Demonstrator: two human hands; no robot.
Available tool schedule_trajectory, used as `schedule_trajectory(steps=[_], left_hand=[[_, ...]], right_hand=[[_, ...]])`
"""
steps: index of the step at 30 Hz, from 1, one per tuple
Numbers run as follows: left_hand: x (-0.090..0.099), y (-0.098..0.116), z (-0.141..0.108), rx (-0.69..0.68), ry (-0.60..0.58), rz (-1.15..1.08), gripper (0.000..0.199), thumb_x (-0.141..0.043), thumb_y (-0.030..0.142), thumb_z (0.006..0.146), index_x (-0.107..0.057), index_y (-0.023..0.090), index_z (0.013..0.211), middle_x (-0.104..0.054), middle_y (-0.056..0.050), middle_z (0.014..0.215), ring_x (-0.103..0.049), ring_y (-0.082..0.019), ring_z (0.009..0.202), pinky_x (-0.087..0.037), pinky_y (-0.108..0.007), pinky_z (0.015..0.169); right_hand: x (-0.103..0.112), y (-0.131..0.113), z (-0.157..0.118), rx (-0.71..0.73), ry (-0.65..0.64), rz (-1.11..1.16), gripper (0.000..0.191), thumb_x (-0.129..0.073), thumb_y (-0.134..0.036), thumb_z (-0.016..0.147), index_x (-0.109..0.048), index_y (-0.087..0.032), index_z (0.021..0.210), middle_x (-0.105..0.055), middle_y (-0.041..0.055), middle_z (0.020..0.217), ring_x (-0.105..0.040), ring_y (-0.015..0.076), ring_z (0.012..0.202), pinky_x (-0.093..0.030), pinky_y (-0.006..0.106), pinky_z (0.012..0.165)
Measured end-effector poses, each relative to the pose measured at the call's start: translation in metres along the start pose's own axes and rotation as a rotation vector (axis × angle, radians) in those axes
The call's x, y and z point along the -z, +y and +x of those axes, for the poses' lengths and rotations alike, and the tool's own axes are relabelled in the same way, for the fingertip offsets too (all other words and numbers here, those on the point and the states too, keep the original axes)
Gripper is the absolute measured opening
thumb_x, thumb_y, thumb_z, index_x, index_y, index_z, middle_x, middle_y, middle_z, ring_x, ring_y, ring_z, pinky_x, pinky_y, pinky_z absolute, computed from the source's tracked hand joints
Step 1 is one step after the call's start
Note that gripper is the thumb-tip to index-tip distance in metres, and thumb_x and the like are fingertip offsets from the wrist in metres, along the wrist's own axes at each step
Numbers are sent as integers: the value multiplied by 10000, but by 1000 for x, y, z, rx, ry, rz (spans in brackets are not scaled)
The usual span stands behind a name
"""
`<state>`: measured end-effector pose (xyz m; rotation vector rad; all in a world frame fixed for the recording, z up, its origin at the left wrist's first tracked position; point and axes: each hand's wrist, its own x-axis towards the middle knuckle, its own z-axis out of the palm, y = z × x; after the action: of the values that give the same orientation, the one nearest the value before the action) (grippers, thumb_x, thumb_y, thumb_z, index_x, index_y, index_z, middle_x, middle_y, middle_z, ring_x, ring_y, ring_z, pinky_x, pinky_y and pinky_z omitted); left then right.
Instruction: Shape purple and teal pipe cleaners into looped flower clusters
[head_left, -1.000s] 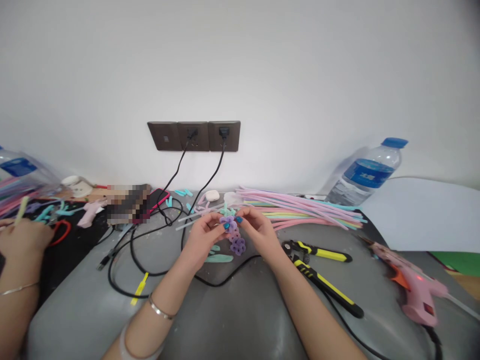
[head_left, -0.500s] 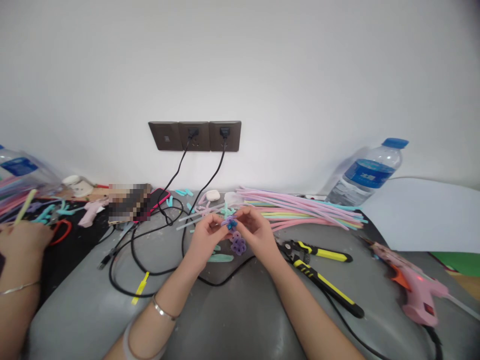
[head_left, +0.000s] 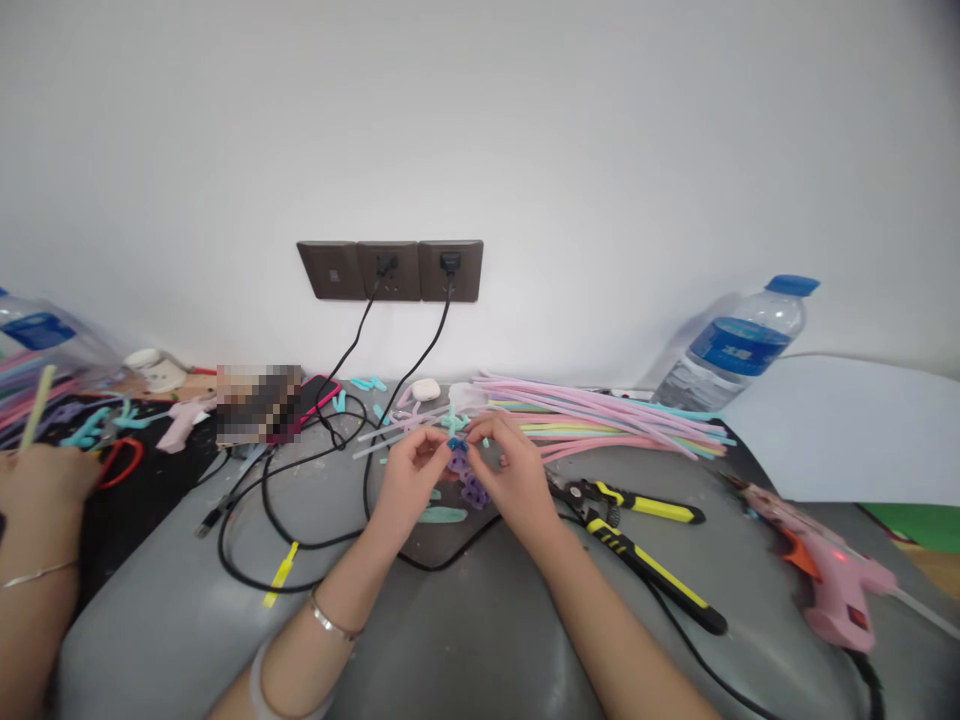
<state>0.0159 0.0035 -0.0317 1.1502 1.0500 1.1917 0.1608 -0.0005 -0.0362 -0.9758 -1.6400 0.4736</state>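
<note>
Both of my hands meet over the middle of the grey table. My left hand [head_left: 412, 470] pinches the left side of a small blue piece [head_left: 457, 445], and my right hand [head_left: 513, 468] pinches its right side. Purple fuzzy loops shaped like flowers [head_left: 474, 490] hang just below the fingertips. Mint-green fuzzy stems [head_left: 453, 420] show right behind the fingers. A flat pale green strip [head_left: 442, 515] lies on the table below my left hand.
Pastel stems [head_left: 600, 415] lie behind my right hand. Yellow-black pliers [head_left: 637, 540], a pink glue gun [head_left: 836, 580] and a bottle [head_left: 735, 345] are on the right. Black cables [head_left: 262, 500] loop at left, near another person's hand [head_left: 52, 480] and red scissors [head_left: 124, 462].
The blue piece has turned and moved slightly up between my fingertips, and the purple loops have shifted a little left. At the left, the other person's yellow stem has moved left.
</note>
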Motion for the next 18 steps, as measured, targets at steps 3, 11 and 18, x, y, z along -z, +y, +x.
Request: schedule_trajectory(steps=[3,11,18], left_hand=[[-2,-1,0,-32,56,32,261,-733,401,699,-610,171,695,-573,15,662,-546,-135,577,-527,-248,510],[-4,5,-4,-111,104,110,242,-709,379,720,-597,170,673,-579,7,637,-537,-134,547,-485,-231,490],[-4,3,-4,-123,106,105,216,-695,346,743,-603,166,666,-595,5,621,-555,-138,556,-506,-242,517]], right_hand=[[-3,-4,-2,64,79,-109,174,-541,-69,793,-549,-241,764,-624,57,913,-581,232,935,-440,380,829],[-5,-3,-5,106,113,-122,161,-583,-91,817,-588,-250,793,-619,56,925,-586,237,963,-441,394,848],[-5,-3,-5,177,18,-144,162,-610,-107,820,-597,-249,744,-630,57,955,-576,234,929,-431,402,819]])
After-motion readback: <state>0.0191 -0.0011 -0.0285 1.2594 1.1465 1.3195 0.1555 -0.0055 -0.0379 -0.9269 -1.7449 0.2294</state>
